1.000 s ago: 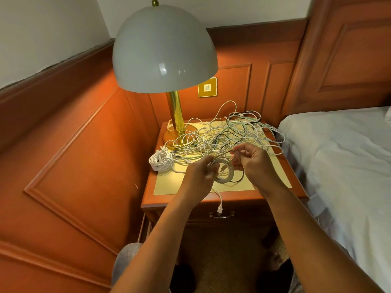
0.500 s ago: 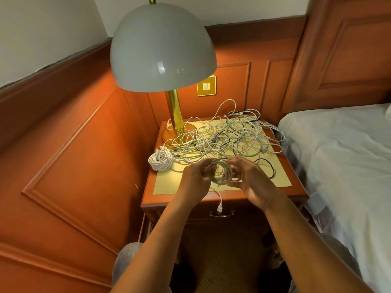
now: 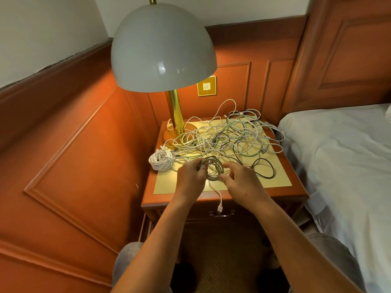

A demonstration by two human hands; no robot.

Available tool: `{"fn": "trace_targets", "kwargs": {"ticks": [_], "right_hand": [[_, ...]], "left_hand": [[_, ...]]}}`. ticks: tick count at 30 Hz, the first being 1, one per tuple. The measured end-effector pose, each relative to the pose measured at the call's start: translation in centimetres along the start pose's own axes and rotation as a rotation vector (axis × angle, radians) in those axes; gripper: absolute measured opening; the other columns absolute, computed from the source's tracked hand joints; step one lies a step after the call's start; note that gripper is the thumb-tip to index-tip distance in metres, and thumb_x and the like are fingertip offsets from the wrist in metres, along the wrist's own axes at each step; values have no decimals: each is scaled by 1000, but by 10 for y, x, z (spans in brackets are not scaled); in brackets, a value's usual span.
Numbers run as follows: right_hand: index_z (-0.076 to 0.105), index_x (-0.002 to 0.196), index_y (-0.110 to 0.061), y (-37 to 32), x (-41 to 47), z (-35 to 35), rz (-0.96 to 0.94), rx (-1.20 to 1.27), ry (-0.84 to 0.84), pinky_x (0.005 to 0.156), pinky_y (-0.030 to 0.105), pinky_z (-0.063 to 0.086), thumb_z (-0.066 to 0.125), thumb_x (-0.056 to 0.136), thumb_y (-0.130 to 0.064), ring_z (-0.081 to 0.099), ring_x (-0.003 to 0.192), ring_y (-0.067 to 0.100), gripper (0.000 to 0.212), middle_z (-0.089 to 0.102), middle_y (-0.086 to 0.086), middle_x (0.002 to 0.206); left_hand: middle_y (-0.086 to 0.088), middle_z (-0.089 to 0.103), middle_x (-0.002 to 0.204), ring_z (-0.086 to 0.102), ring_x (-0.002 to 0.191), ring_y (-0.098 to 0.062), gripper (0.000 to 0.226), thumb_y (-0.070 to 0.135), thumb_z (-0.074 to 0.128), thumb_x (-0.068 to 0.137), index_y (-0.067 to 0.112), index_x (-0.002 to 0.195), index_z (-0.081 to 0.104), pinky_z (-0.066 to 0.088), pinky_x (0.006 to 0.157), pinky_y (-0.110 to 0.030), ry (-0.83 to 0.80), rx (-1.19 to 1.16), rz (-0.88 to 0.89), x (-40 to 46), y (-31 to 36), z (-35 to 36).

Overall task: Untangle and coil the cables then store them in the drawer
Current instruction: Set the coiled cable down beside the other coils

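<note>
A tangle of white, green and black cables [image 3: 228, 136] covers the back half of the nightstand [image 3: 275, 192]. My left hand [image 3: 190, 178] grips a small grey-white coil [image 3: 213, 169] above the front of the top. My right hand [image 3: 241, 182] pinches the coil's lower right side. One end of that cable hangs down, and its white plug [image 3: 220, 207] dangles in front of the shut drawer and its metal handle [image 3: 222, 214]. A finished white coil [image 3: 161, 160] lies at the left edge. A loose black loop [image 3: 264, 169] lies to the right of my hands.
A brass lamp [image 3: 175, 115] with a large grey dome shade stands at the back left of the nightstand. A bed with white sheets [image 3: 342, 166] is close on the right. Wood wall panels stand to the left and behind. My knees show below.
My right hand came down from the upper right of the coil to its lower side. The strand that led up to the tangle has been wound in; the coil is smaller.
</note>
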State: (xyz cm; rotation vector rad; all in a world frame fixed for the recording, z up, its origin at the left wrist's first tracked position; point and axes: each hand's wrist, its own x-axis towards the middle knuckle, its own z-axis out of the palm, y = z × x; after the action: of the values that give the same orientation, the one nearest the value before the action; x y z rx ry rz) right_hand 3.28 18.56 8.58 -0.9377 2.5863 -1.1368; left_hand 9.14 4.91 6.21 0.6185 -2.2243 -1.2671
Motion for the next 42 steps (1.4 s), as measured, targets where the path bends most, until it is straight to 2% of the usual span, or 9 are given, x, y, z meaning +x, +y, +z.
{"fn": "trace_targets", "kwargs": {"ticks": [4,7,9,16,21,26,32,39,42], "right_hand": [[53,129,-14,-3,-1,-2,-43,68,-52,54,17,40,55,96,-14,53,61,9,33,60,2,80],[53,116,-24,4,2,-6,-3,272,-150,58,32,43,57,93,-14,51,60,16,25,58,6,70],[54,111,-28,11,3,-10,10,344,-197,59,32,41,58,93,-15,50,62,16,22,56,5,68],[62,100,-20,25,13,-3,42,279,-55,61,25,44,57,96,-21,56,71,14,6,60,2,81],[62,91,-18,18,29,32,195,550,-55,74,39,52,56,97,-19,61,86,21,7,60,5,93],[67,85,-17,4,50,73,191,528,-44,79,39,49,64,91,-15,60,89,22,7,64,3,89],[53,87,-7,-15,69,124,515,1084,-324,72,37,55,53,91,7,66,76,33,15,63,19,86],[54,90,-6,-19,90,172,564,978,-281,63,28,53,50,91,7,62,71,26,14,60,14,78],[55,86,-6,-18,97,186,530,886,-257,65,29,52,51,89,9,60,68,23,16,59,13,76]], "left_hand": [[3,58,62,51,59,-18,18,12,54,96,7,93,71,44,59,-40,-1,47,-33,0,-12,2],[7,56,59,49,59,-15,18,13,55,96,8,96,73,40,59,-34,-2,-5,-119,2,-21,0],[7,56,57,48,56,-14,17,12,55,96,9,93,72,38,58,-30,-23,-83,-191,3,-22,-2],[-6,56,62,49,48,-10,11,4,55,96,0,89,62,40,46,-21,-80,-437,-315,6,-14,-12],[-6,56,67,52,49,-8,5,4,55,96,5,94,59,45,46,-18,-40,-613,-392,9,-23,-24],[-2,54,67,48,51,-7,9,6,51,98,6,98,60,41,47,-16,39,-678,-461,10,-49,-44],[1,57,73,41,57,-7,14,10,52,98,13,90,63,31,50,-18,159,-587,-565,14,-96,-65],[-2,58,72,43,59,-9,19,9,56,95,12,78,64,34,47,-14,158,-464,-631,28,-140,-78],[-2,60,74,46,61,-10,18,10,57,94,14,79,66,38,54,-17,139,-402,-618,33,-152,-82]]}}
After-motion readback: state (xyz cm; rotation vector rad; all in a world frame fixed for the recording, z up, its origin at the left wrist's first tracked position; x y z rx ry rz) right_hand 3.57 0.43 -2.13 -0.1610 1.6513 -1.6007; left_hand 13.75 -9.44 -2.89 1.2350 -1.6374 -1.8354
